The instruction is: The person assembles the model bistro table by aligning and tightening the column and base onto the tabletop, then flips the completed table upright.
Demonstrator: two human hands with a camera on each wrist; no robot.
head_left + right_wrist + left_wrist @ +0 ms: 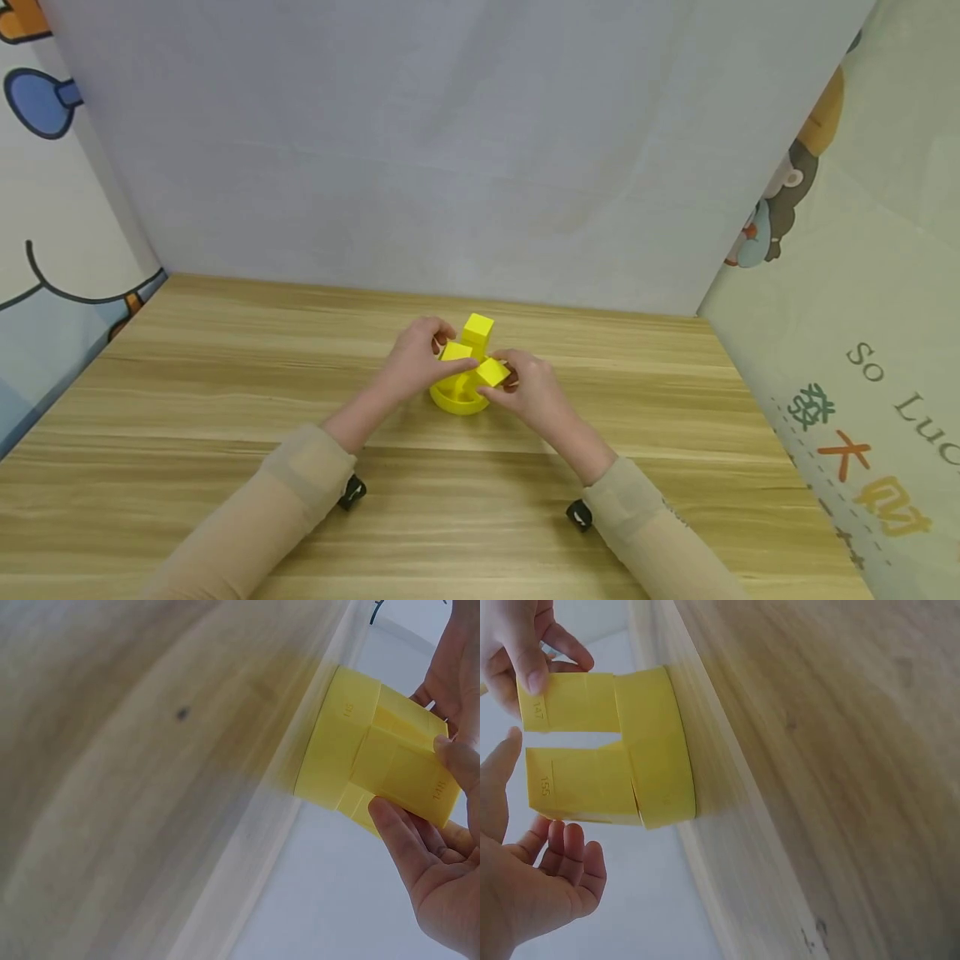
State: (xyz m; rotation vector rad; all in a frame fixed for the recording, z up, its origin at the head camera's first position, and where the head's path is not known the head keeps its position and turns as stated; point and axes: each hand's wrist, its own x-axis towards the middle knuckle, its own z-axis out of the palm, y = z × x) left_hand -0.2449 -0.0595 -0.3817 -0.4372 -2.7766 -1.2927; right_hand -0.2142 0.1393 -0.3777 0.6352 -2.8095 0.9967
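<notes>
A yellow round base [459, 407] stands on the wooden table, with several square yellow blocks rising from it. My left hand [411, 360] reaches round the left block [457, 351], fingers behind and thumb stretched across its near side toward the right block. My right hand [536, 390] pinches the right block [492, 372] between thumb and fingers. A third, taller block [477, 328] stands at the back, untouched. In the left wrist view raised numbers show on the blocks, and the left hand's fingertips [541, 823] meet the edge of the lower one.
The wood-grain table [225, 375] spreads around the base on all sides. A pale cloth wall [450, 167] closes off its far edge. Printed panels with cartoon figures stand at the left [75, 208] and the right [862, 292].
</notes>
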